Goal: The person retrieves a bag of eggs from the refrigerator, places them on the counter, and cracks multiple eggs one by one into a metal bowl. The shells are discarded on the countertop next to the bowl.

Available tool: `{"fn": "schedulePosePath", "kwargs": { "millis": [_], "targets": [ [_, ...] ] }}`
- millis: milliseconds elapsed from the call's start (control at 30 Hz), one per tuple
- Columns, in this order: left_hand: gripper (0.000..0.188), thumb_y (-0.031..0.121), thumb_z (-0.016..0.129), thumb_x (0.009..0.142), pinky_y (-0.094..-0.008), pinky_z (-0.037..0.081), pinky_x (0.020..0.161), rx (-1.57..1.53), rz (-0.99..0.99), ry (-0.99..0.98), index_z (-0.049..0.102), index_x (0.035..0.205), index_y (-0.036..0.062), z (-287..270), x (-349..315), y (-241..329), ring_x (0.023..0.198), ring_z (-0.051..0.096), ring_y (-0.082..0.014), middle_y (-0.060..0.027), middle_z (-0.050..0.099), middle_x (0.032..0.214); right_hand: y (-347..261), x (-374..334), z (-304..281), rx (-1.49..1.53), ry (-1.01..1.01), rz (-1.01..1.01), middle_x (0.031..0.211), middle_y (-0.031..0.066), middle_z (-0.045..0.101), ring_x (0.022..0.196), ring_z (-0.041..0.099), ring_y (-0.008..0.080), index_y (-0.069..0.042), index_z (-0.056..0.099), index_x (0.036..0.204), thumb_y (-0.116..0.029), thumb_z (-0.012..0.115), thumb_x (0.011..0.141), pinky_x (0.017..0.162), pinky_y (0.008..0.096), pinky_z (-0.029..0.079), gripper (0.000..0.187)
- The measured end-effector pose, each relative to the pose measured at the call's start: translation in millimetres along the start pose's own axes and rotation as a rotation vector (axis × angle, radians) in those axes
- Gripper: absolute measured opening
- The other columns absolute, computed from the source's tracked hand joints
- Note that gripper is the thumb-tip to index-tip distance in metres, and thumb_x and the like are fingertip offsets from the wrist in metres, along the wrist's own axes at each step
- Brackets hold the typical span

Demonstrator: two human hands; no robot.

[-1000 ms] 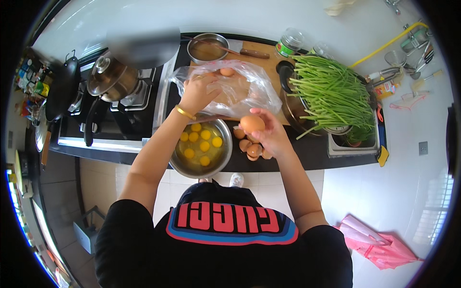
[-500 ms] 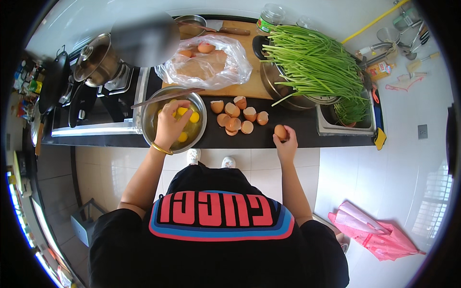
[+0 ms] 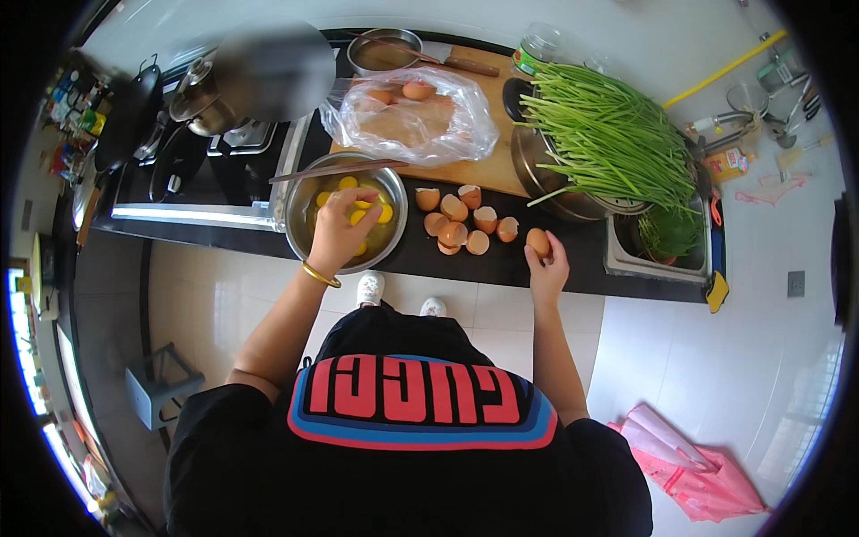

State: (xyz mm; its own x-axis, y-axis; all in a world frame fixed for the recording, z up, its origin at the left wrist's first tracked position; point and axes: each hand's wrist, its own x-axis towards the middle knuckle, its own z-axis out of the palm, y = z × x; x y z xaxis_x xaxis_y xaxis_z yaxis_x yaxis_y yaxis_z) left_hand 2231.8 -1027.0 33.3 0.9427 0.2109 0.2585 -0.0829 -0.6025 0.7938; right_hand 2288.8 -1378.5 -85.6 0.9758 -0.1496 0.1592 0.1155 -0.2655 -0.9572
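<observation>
My left hand (image 3: 338,234) reaches into a steel bowl (image 3: 391,253) with several raw eggs, their yellow yolks (image 3: 347,183) showing around my fingers. Its fingertips are drawn together, and whatever they pinch, if anything, is too small to make out. A pair of wooden chopsticks (image 3: 340,170) rests across the bowl's far rim. To the right, my right hand (image 3: 548,268) grips a whole brown egg (image 3: 538,242) just above the counter's front edge. Between the hands lies a cluster of broken eggshells (image 3: 453,234) on the black countertop.
Beyond the bowl, a clear plastic bag (image 3: 474,134) with eggs lies on a wooden cutting board (image 3: 438,176), near a knife (image 3: 470,66). Long green stalks (image 3: 608,134) cover a pot beside the sink (image 3: 658,268). A gas stove (image 3: 206,179) with a pot is at left. A blurred dark round shape hangs above.
The whole view has shifted slightly, moving the counter rightward in the picture. My left hand stays in the bowl with its fingers drawn together, and my right hand still holds the egg.
</observation>
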Motion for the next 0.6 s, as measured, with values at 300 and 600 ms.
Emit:
{"fn": "schedulePosePath", "kwargs": {
  "millis": [300, 600],
  "targets": [
    [0.053, 0.005, 0.070, 0.069, -0.0309, 0.045, 0.087, -0.284, 0.125, -0.301, 0.056, 0.120, 0.0051, -20, 6, 4, 0.103, 0.058, -0.0212, -0.0094, 0.059, 0.113, -131, -4, 130, 0.570, -0.795, 0.342, 0.104, 0.0083, 0.060, 0.091, 0.060, 0.0138, -0.005, 0.046, 0.116, -0.023, 0.065, 0.088, 0.073, 0.0258, 0.051, 0.038],
    [0.047, 0.017, 0.073, 0.065, -0.0362, 0.047, 0.088, -0.128, 0.126, -0.150, 0.063, 0.108, 0.0019, -52, 1, -37, 0.094, 0.062, -0.0310, -0.0173, 0.065, 0.102, -147, -8, 209, 0.418, -1.033, 0.443, 0.090, 0.0062, 0.063, 0.074, 0.061, 0.0107, 0.000, 0.058, 0.110, -0.023, 0.065, 0.088, 0.065, 0.0213, 0.048, 0.033]
  ]
}}
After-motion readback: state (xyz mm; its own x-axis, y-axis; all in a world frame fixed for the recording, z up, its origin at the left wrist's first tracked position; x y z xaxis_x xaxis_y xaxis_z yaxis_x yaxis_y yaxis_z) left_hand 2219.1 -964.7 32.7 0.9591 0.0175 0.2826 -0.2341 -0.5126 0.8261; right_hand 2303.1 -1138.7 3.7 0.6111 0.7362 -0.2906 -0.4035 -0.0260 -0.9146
